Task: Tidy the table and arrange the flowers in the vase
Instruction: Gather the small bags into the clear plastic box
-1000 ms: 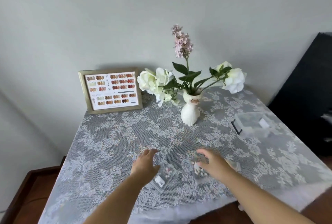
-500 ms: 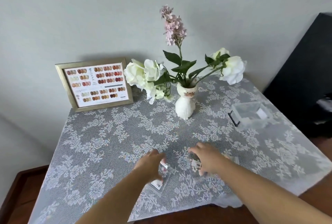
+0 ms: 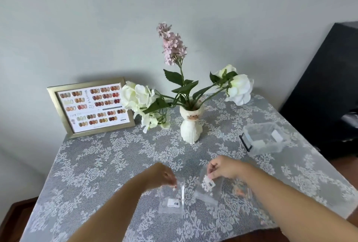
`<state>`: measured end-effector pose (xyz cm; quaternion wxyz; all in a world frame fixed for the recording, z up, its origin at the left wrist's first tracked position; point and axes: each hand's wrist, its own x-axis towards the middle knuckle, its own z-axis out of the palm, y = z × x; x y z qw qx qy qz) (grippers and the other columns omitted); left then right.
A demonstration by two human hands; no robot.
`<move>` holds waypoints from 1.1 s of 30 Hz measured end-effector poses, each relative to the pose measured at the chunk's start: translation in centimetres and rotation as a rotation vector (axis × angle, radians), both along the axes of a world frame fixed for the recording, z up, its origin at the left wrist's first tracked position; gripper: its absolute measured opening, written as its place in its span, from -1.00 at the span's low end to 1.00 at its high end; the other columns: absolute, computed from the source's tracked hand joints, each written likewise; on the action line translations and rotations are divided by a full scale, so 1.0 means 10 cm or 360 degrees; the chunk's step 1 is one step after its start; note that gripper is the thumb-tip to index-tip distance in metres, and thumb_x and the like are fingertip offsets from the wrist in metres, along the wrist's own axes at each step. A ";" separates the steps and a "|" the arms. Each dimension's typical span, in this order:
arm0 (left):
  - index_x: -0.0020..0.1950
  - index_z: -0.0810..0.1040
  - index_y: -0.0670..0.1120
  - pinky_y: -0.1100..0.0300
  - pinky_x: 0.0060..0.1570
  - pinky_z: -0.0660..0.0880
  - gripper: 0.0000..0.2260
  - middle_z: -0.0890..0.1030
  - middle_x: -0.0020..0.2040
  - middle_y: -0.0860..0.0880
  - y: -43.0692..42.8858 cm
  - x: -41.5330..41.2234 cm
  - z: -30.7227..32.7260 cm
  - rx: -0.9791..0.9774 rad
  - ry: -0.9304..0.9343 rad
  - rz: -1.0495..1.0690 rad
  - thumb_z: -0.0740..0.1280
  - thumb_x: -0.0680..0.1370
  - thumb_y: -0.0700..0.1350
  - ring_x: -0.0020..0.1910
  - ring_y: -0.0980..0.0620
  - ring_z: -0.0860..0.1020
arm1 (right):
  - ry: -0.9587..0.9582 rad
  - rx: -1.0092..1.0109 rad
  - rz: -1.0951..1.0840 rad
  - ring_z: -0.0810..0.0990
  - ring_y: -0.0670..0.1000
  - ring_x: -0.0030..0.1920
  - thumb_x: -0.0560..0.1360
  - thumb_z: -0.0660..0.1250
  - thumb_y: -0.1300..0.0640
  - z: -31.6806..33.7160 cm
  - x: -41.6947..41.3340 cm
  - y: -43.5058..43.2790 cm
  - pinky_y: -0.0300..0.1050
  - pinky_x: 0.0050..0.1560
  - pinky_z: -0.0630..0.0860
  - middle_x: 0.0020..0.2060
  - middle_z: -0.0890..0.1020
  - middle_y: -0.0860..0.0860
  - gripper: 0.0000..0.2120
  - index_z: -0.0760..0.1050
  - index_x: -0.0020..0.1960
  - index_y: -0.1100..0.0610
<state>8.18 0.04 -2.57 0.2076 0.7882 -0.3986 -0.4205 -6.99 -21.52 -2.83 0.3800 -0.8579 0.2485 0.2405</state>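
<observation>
Left bare forearm: enters from lower left edge, runs diagonally up and right, sleeveless. Left hand [image 3: 162,175]: palm down, wrist bent forward, fingers curled, fingertips [image 3: 173,183] pinched on top edge of small clear plastic packet [image 3: 172,200].

Right bare forearm: enters from lower right edge, runs up and left. Right hand [image 3: 224,168]: knuckles up, thumb and forefinger pinched on top of second clear plastic packet holding white bits [image 3: 208,188].

Hands near each other, not touching.
</observation>
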 end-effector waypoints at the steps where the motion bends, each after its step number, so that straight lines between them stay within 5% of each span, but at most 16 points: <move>1: -0.15 0.60 0.06 0.31 -0.02 0.44 -0.96 0.60 -0.17 0.17 -0.06 -0.03 0.03 -0.0031 0.0030 0.0069 0.39 0.45 -0.09 -0.17 0.28 0.56 | -0.0037 0.0046 -0.0070 0.58 -0.07 -0.06 0.41 0.40 0.16 0.02 -0.01 -0.08 -0.18 -0.09 0.57 -0.08 0.63 -0.07 -0.89 0.52 -0.21 -0.03; 5: -0.17 0.60 0.06 0.46 -0.33 0.46 -0.91 0.64 -0.19 0.14 -0.44 -0.21 0.12 -0.0153 0.0063 0.0374 0.39 0.45 -0.14 -0.37 0.36 0.55 | -0.0093 0.0105 -0.0202 0.57 -0.04 -0.13 0.40 0.42 0.15 0.19 -0.15 -0.63 -0.07 0.03 0.57 -0.11 0.64 -0.07 -0.92 0.56 -0.18 -0.01; 13: -0.18 0.61 0.03 0.37 -0.35 0.48 -0.88 0.68 -0.19 0.00 -1.25 -0.64 0.16 -0.0234 0.0039 0.0678 0.37 0.46 -0.20 -0.26 0.12 0.61 | -0.0245 0.0060 -0.0381 0.43 -0.10 -0.42 0.46 0.35 0.20 0.54 -0.61 -1.95 -0.29 -0.46 0.38 -0.24 0.60 0.04 -0.99 0.55 -0.12 0.12; 17: -0.28 0.61 0.03 0.41 -0.36 0.47 -0.87 0.67 -0.30 0.04 -1.54 -0.84 0.10 -0.0305 0.0050 0.0827 0.40 0.45 -0.17 -0.27 0.12 0.63 | -0.0389 -0.0118 -0.0497 0.61 -0.01 -0.22 0.44 0.38 0.18 0.59 -0.74 -2.40 -0.21 -0.22 0.53 -0.17 0.68 0.03 -0.95 0.59 -0.12 0.14; 19: -0.35 0.60 0.10 0.35 -0.30 0.46 -0.84 0.66 -0.33 0.05 -1.62 -0.90 0.06 -0.0321 0.0035 0.0894 0.43 0.42 -0.09 -0.30 0.12 0.59 | -0.0423 -0.0175 -0.0544 0.59 -0.04 -0.26 0.45 0.38 0.18 0.58 -0.75 -2.52 -0.25 -0.32 0.47 -0.17 0.67 0.03 -0.94 0.59 -0.11 0.16; 23: -0.31 0.63 0.10 0.18 -0.16 0.48 -0.91 0.68 -0.19 -0.08 -1.64 -0.98 0.01 -0.0362 0.0003 0.1039 0.45 0.40 -0.04 -0.18 -0.07 0.57 | -0.0458 -0.0290 -0.0645 0.60 0.01 -0.24 0.44 0.39 0.21 0.46 -0.68 -2.54 -0.14 -0.20 0.57 -0.20 0.63 0.07 -0.93 0.56 -0.13 0.22; 28: -0.25 0.67 -0.03 0.26 -0.44 0.34 -0.89 0.54 -0.49 0.07 -1.58 -0.99 0.06 -0.0447 0.0159 0.1249 0.47 0.35 0.00 -0.49 0.10 0.35 | -0.0353 -0.0360 -0.0713 0.57 -0.07 -0.38 0.45 0.36 0.24 0.26 -0.56 -2.32 -0.27 -0.51 0.47 -0.30 0.55 0.05 -0.94 0.52 -0.14 0.24; 31: -0.20 0.67 -0.04 0.29 -0.48 0.30 -0.91 0.55 -0.48 0.05 -1.56 -1.01 0.04 -0.0495 0.0298 0.1367 0.45 0.36 -0.05 -0.52 0.12 0.31 | -0.0247 -0.0332 -0.0719 0.66 0.05 -0.22 0.47 0.31 0.31 0.13 -0.51 -2.22 -0.06 -0.25 0.64 -0.21 0.58 0.12 -0.89 0.53 -0.02 0.28; 33: -0.16 0.67 -0.08 0.31 -0.46 0.37 -0.93 0.61 -0.36 -0.02 -1.57 -1.04 0.04 -0.0505 0.0366 0.1381 0.43 0.40 -0.11 -0.51 0.14 0.38 | -0.0233 -0.0383 -0.0688 0.66 0.07 -0.16 0.47 0.30 0.30 0.08 -0.49 -2.19 -0.08 -0.20 0.64 -0.05 0.58 0.16 -0.87 0.52 0.02 0.27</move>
